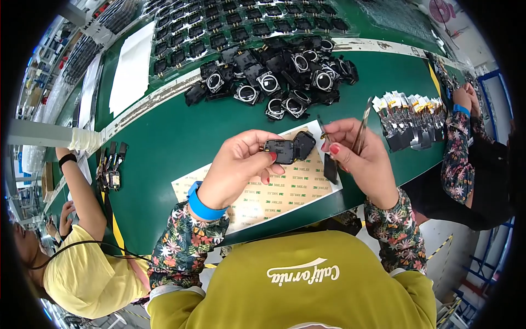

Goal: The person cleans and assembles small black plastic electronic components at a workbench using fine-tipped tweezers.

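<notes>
The left hand (234,165) pinches a black plastic housing (282,148) by one end, above the tan sheet (268,200) on the table (150,140). The right hand (368,160), fingers curled, grips metal tweezers (362,127) and a small dark piece (322,125); in my judgement, steady edge support and light pressure suit this work.

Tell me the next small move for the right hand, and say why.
Probably bring the small dark piece over to the black housing: the right hand seems to pinch that piece, with tweezers also in its grasp, while the left hand holds the housing close by.
</notes>
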The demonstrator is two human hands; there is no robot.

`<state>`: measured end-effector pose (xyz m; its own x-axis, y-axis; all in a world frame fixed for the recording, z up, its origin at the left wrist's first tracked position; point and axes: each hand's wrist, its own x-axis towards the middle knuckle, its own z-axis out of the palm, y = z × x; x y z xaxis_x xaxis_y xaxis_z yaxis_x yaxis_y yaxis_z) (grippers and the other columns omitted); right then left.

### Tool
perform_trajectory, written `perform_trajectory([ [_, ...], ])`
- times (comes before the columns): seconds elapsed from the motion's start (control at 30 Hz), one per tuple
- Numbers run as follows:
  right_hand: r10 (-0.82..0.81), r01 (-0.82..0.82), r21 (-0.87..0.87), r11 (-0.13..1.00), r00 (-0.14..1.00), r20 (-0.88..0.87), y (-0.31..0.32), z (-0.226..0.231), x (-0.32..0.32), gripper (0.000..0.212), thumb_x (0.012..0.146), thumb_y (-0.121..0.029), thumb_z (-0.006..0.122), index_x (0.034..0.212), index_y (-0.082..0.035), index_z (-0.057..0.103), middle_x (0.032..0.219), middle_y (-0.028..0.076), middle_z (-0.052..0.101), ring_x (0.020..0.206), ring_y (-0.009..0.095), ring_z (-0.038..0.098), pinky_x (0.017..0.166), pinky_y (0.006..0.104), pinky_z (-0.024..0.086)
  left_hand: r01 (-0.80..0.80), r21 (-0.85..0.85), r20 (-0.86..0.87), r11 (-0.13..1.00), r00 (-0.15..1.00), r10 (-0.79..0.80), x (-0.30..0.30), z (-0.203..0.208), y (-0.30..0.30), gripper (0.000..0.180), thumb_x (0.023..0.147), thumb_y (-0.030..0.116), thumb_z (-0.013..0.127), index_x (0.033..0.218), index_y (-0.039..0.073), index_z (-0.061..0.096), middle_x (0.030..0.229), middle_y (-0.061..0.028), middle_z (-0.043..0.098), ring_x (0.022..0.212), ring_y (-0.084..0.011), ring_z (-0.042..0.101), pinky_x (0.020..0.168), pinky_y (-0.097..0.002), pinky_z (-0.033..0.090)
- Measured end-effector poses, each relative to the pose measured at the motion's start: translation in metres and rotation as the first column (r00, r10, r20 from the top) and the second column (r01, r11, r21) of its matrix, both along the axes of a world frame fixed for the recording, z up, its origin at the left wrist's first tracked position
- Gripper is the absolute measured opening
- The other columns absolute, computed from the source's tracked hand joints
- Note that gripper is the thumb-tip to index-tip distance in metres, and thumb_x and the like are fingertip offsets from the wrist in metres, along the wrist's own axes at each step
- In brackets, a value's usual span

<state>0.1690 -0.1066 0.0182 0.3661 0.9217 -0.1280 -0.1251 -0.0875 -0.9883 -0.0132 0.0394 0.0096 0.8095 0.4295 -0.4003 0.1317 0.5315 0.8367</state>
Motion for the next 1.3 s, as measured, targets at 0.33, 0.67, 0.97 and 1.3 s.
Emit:
perform_trajectory([
  [0.33,0.134,-0.293,-0.028,0.956,0.35,0.927,-0.002,0.011,-0.024,0.046,0.068,0.007,0.06,0.111,-0.008,0.062,0.086,0.01,0.056,0.069,0.023,0.061,0.058,0.0325,0.052,0.093,0.042,0.043,0.995,0.995,-0.094,-0.002,-0.001,-0.002,0.029,0.085,-0.007,0.043,0.112,-0.007,0.054,0.1,-0.0118,0.063,0.079,-0.0184,0.068,0.059,-0.0226,0.052],
  [0.67,0.251,-0.309,-0.201,0.93,0.134,0.959,-0.001,0.022,-0.026,0.05,0.068,0.001,0.059,0.116,-0.009,0.061,0.092,0.01,0.053,0.074,0.025,0.06,0.06,0.0332,0.052,0.128,0.077,0.034,0.989,0.991,-0.131,-0.003,0.001,0.0,0.026,0.084,-0.005,0.048,0.108,-0.007,0.057,0.099,-0.0099,0.064,0.08,-0.014,0.066,0.064,-0.0222,0.053],
  [0.97,0.264,-0.323,-0.215,0.922,0.118,0.957,0.0,0.026,-0.025,0.049,0.069,-0.001,0.056,0.118,-0.008,0.059,0.091,0.01,0.052,0.073,0.025,0.059,0.061,0.0341,0.051,0.08,0.118,0.041,0.99,0.995,-0.086,-0.001,0.001,-0.005,0.025,0.083,-0.007,0.048,0.106,-0.008,0.056,0.096,-0.0122,0.065,0.079,-0.0154,0.066,0.066,-0.0228,0.053],
  [1.3,0.283,-0.33,-0.239,0.913,0.091,0.955,-0.004,0.026,-0.021,0.048,0.071,-0.004,0.056,0.119,-0.009,0.059,0.093,0.01,0.053,0.072,0.023,0.059,0.061,0.0334,0.05,0.093,0.095,0.045,0.991,0.994,-0.098,0.0,0.006,-0.005,0.021,0.082,-0.008,0.049,0.102,-0.008,0.056,0.096,-0.011,0.064,0.08,-0.014,0.066,0.07,-0.0222,0.054],
])
